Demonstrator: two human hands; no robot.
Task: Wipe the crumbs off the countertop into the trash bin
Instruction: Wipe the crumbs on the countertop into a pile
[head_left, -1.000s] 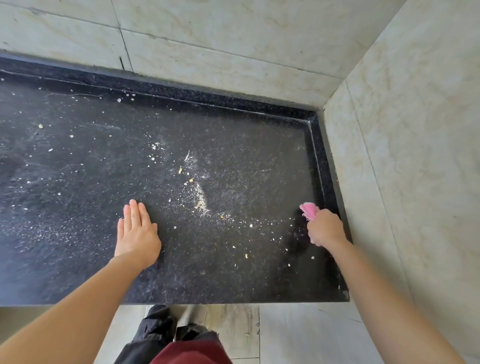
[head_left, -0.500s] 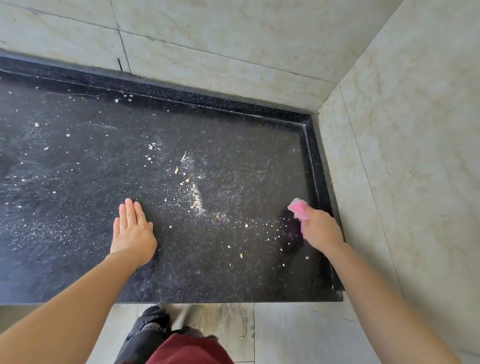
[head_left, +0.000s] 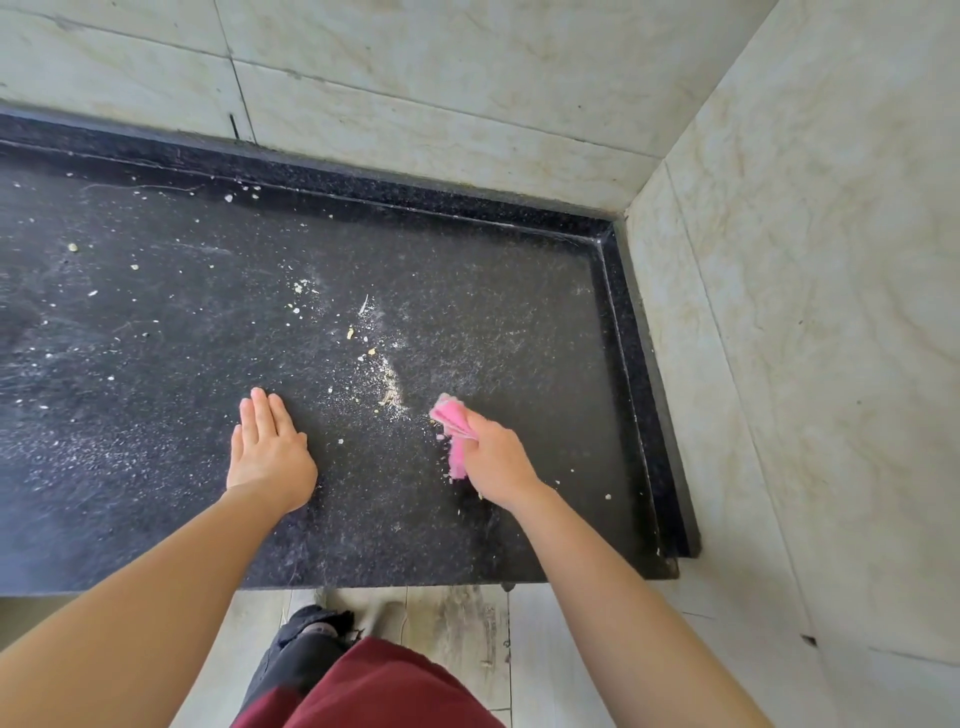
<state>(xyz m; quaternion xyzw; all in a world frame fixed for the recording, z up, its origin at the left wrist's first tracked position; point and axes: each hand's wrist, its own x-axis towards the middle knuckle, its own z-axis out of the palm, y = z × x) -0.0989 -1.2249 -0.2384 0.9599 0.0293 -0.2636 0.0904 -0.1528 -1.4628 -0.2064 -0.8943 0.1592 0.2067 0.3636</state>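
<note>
Your right hand (head_left: 493, 457) has its grip curled round the pink cloth (head_left: 451, 422), low on the worktop (head_left: 156, 467) just beside the crumbs (head_left: 389, 387), placed to sweep them. Your left hand (head_left: 270, 452) lies flat, fingers straight, likely bracing you.

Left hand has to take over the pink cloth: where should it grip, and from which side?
Probably the folded end of the pink cloth poking out beyond the right hand, reached from its left: the rest is covered by fingers.

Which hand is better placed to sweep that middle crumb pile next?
The right hand: it grips the pink cloth, whose edge sits just right of the crumb pile. The left hand lies flat on the countertop, holding nothing.
</note>
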